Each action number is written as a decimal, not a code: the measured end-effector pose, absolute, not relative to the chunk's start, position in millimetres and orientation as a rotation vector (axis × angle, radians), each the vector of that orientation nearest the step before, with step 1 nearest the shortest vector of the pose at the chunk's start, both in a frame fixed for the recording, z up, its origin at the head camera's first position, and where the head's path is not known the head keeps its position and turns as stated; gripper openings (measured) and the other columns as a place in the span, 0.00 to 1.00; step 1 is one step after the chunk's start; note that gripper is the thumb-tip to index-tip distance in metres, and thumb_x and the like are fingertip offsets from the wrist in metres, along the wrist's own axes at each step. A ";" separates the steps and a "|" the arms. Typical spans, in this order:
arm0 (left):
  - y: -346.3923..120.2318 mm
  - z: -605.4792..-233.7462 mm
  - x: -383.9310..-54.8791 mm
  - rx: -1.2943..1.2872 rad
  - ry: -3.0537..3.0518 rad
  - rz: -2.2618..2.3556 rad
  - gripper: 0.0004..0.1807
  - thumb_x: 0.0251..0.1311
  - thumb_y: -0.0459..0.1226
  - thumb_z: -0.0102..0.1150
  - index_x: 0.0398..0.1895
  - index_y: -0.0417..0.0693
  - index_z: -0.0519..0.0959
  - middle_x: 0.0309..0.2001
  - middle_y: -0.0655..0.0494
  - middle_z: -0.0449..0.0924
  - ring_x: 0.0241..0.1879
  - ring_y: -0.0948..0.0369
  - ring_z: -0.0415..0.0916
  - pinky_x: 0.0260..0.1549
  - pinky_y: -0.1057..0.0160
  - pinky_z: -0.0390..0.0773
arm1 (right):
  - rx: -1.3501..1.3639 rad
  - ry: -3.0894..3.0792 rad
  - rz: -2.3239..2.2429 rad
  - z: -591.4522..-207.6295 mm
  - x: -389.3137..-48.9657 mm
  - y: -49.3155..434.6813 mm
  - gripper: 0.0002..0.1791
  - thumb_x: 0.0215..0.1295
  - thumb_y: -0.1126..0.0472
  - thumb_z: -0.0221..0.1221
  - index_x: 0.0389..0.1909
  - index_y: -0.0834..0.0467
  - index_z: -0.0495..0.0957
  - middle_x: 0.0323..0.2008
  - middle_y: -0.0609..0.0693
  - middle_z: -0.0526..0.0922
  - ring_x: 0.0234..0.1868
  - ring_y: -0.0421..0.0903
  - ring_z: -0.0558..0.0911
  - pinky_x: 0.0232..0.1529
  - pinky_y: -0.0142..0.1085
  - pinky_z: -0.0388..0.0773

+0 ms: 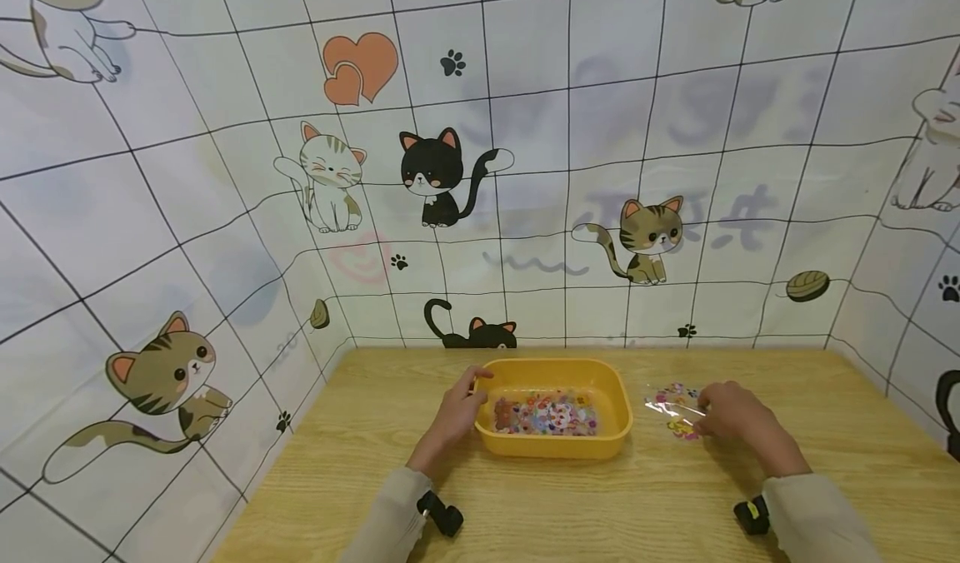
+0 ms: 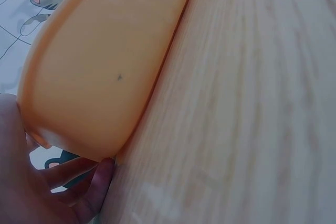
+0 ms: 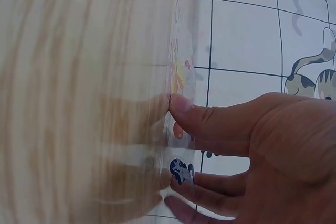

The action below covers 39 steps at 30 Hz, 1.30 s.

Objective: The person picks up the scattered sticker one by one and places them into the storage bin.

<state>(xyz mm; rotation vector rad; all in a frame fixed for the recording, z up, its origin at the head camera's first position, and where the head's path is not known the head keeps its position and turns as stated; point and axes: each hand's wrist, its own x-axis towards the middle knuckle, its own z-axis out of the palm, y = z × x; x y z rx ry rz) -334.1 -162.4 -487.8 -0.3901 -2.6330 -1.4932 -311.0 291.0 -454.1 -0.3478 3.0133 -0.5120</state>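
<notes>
A yellow plastic tray (image 1: 555,446) stands on the wooden table, with colourful cartoon stickers (image 1: 546,414) on clear film inside it. My left hand (image 1: 461,405) grips the tray's left end, its fingers curled about the wall and rim. From the left wrist view, the tray's outer side (image 2: 105,61) fills the upper left, and the left hand (image 2: 52,182) is at its near end. To the right of the tray lies a clear sticker sheet (image 1: 678,398) with small bright figures. My right hand (image 1: 738,417) holds its right edge; in the right wrist view the thumb (image 3: 202,121) touches the sheet.
A pale wall covering (image 1: 525,296) with black grid lines and printed cats encloses the table at the back and sides. The wooden tabletop (image 1: 600,513) runs in front of the tray. Small black devices (image 1: 442,515) are strapped at both wrists.
</notes>
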 end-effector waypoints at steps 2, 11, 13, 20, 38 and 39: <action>-162.1 -487.6 -333.8 -0.390 -2.631 -1.497 0.19 0.71 0.35 0.45 0.62 0.53 0.75 0.58 0.43 0.80 0.49 0.55 0.76 0.43 0.58 0.74 | -0.320 3.005 -0.538 -453.4 -310.6 290.0 0.20 0.58 0.62 0.70 0.45 0.74 0.82 0.40 0.68 0.84 0.36 0.53 0.78 0.38 0.51 0.80; -162.2 -488.2 -333.4 -0.392 -2.638 -1.497 0.20 0.72 0.35 0.45 0.63 0.52 0.75 0.61 0.42 0.78 0.49 0.53 0.75 0.43 0.57 0.74 | -0.265 3.025 -0.571 -450.5 -305.5 286.9 0.24 0.55 0.62 0.73 0.46 0.76 0.80 0.42 0.70 0.84 0.38 0.59 0.81 0.40 0.54 0.80; -162.2 -488.8 -333.4 -0.384 -2.638 -1.504 0.20 0.72 0.35 0.45 0.63 0.53 0.75 0.62 0.43 0.78 0.50 0.53 0.76 0.45 0.56 0.74 | -0.239 3.033 -0.569 -451.8 -305.7 287.5 0.24 0.55 0.61 0.73 0.45 0.74 0.80 0.42 0.71 0.84 0.40 0.62 0.80 0.42 0.56 0.79; -161.7 -489.2 -334.0 -0.378 -2.633 -1.537 0.19 0.72 0.36 0.44 0.63 0.55 0.74 0.64 0.43 0.77 0.53 0.52 0.78 0.48 0.54 0.77 | -0.153 3.015 -0.625 -449.3 -303.9 288.5 0.28 0.53 0.60 0.73 0.49 0.75 0.77 0.47 0.76 0.80 0.48 0.73 0.76 0.46 0.62 0.76; -163.4 -489.6 -333.8 -0.402 -2.628 -1.520 0.19 0.72 0.35 0.44 0.63 0.53 0.74 0.59 0.42 0.79 0.50 0.53 0.78 0.45 0.57 0.77 | -0.139 2.883 -0.861 -446.0 -305.6 293.2 0.17 0.58 0.62 0.69 0.40 0.69 0.75 0.35 0.58 0.79 0.33 0.50 0.75 0.33 0.43 0.74; -163.5 -489.9 -333.9 -0.400 -2.629 -1.519 0.19 0.72 0.36 0.44 0.63 0.53 0.74 0.60 0.41 0.79 0.50 0.53 0.79 0.45 0.56 0.78 | -0.141 2.886 -0.856 -446.6 -306.0 293.6 0.16 0.58 0.62 0.69 0.40 0.69 0.76 0.35 0.58 0.79 0.34 0.50 0.75 0.34 0.43 0.74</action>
